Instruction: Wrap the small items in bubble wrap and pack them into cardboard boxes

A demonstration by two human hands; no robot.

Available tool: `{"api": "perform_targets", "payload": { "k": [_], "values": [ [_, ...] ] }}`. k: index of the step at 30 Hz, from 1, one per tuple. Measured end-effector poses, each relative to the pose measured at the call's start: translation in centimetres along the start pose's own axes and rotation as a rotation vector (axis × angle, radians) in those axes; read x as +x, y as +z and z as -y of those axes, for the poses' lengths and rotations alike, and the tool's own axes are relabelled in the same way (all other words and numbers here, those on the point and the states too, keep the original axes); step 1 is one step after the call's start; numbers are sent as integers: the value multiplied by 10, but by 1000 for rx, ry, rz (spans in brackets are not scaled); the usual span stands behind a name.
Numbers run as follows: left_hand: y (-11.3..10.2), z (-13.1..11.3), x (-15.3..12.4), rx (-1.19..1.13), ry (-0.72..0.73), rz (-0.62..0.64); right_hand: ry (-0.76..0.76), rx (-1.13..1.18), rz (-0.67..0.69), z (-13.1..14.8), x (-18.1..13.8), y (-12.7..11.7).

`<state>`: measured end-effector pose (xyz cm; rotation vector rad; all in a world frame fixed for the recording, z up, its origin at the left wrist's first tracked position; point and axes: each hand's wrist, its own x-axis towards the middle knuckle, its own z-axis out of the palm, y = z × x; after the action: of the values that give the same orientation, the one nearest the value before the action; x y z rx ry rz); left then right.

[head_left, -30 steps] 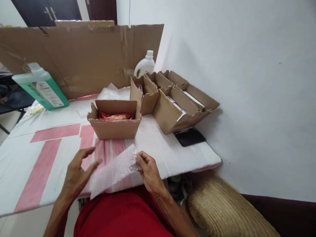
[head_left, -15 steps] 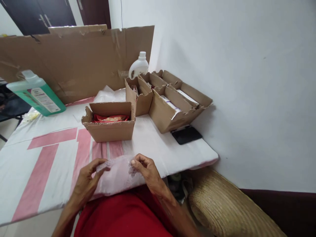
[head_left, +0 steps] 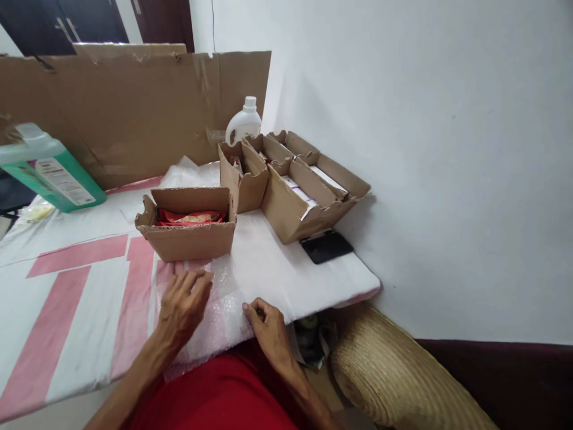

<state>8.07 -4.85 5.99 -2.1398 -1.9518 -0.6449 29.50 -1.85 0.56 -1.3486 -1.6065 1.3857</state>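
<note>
A clear sheet of bubble wrap lies spread on the cloth at the table's near edge. My left hand rests over its left part, palm down, fingers stretched out and slightly bent. At the sheet's right edge, my right hand has thumb and forefinger pinched together on the wrap. Just beyond the wrap stands an open cardboard box with red packets inside. My left fingers are close to the front of that box without touching it.
Several joined cardboard boxes hold white cartons, with a black phone in front. A white bottle and a green liquid bottle stand near the cardboard screen. Right of the table are a wall and a woven basket.
The wrap, held up between both hands before, now lies flat on the table. My left hand has let go of its edge and moved forward over it. The view has shifted slightly right.
</note>
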Motion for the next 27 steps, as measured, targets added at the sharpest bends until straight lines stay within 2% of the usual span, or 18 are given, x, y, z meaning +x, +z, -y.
{"api": "perform_targets", "payload": {
  "k": [4,7,8,9,12,14,16,18,22,25,27],
  "values": [
    [26,-19,-53,-72,10,-23,-52,-126,-66,-2,-10,-9],
    [44,-18,-72,-58,-57,-28,-264,-332,-231,10,-16,-7],
    [49,-15,-75,-51,-67,-28,-362,-368,-241,16,-16,0],
    [55,-11,-77,-42,-62,-27,-462,-388,-197,21,-15,9],
    [72,5,-81,31,-25,-65,-708,-453,116,31,-1,52],
    [83,14,-83,83,-21,-67,-778,-534,249,30,17,80],
    [89,20,-85,110,-53,-29,-791,-581,288,21,35,94],
    [89,20,-84,112,-94,15,-764,-614,273,9,48,90],
    [69,23,-81,110,-195,94,-620,-753,213,-9,63,48],
    [45,42,-87,136,-295,170,-529,-818,203,-11,67,20],
    [30,57,-96,144,-337,169,-507,-815,224,-9,67,10]
  ]
}}
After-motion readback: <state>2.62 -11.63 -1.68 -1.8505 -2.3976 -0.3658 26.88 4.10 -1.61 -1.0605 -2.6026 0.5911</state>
